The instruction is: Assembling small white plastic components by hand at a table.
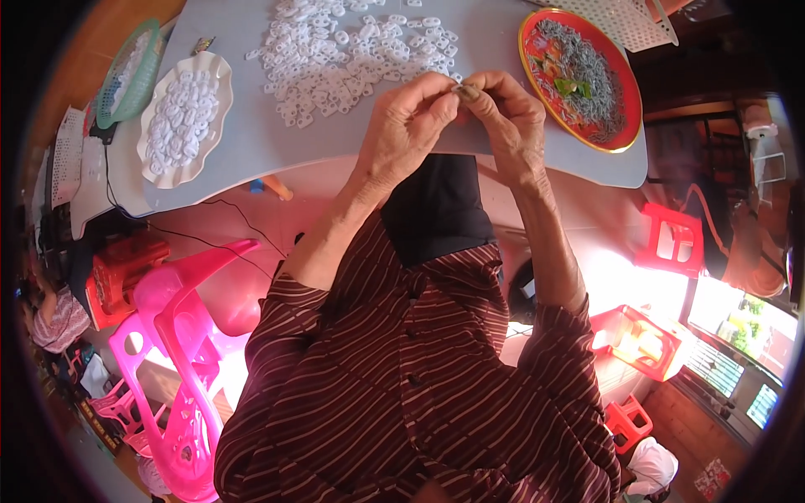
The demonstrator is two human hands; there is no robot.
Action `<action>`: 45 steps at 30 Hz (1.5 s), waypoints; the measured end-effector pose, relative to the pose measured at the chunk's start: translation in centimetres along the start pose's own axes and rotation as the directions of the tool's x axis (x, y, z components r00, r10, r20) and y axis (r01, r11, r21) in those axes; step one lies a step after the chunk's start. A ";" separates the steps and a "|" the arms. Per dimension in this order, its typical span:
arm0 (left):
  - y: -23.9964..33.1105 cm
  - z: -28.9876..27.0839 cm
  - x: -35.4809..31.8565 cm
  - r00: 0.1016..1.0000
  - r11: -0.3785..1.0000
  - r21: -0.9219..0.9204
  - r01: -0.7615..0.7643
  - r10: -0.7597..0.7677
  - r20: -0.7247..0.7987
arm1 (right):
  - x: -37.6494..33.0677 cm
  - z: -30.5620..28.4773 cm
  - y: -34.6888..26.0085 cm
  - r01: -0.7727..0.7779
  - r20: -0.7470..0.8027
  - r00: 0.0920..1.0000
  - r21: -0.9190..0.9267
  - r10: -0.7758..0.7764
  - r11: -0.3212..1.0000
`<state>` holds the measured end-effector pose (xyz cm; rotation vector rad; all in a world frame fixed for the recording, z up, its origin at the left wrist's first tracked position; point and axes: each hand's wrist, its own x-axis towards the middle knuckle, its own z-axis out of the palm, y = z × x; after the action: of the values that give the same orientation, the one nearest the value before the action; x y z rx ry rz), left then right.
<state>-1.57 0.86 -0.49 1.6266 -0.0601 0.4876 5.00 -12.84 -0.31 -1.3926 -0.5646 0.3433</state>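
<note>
My left hand (pixel 411 121) and my right hand (pixel 510 116) meet above the near part of the grey table (pixel 335 151). Thumbs and forefingers are pinched together, tip to tip. A sliver of a small white plastic piece (pixel 457 79) shows at the left fingertips. Whatever the right fingers pinch is hidden. Just beyond my hands spreads a loose heap of white plastic pieces (pixel 360 63), flat, rounded and with holes. To the right lies a red oval tray (pixel 533 71) with a gold rim, heaped with small grey pieces (pixel 587 80) and a bit of green.
At the left stands a scalloped white dish (pixel 225 88) of white oval pieces, beside a green basket (pixel 151 80). A white perforated basket (pixel 625 25) is at the far right. Pink plastic chairs (pixel 180 352) and red stools (pixel 671 239) stand on the floor. A black cable (pixel 176 230) hangs at left.
</note>
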 end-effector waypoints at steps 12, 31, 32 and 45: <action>0.5 -3.1 13.1 0.869 0.317 0.836 -0.448 -0.064 0.490 | -0.1 -0.2 0.5 0.005 -0.068 0.998 0.165 0.006 0.986; 1.1 -2.8 6.7 0.988 0.986 0.164 0.002 -0.027 0.152 | 0.7 -0.3 0.0 0.061 -0.154 0.988 0.526 0.025 0.848; 0.6 -2.5 5.6 0.994 0.999 0.013 0.041 -0.043 0.103 | 0.7 -0.2 -0.5 0.027 -0.104 0.994 0.550 0.037 0.835; 0.6 -0.7 1.1 0.992 0.999 0.037 0.000 0.004 -0.122 | 1.1 0.8 1.2 0.142 -0.019 0.989 0.345 -0.144 0.928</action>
<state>-0.91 1.71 0.46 1.6294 0.0393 0.5920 5.57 -11.37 -1.21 -1.0052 -0.5770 0.3123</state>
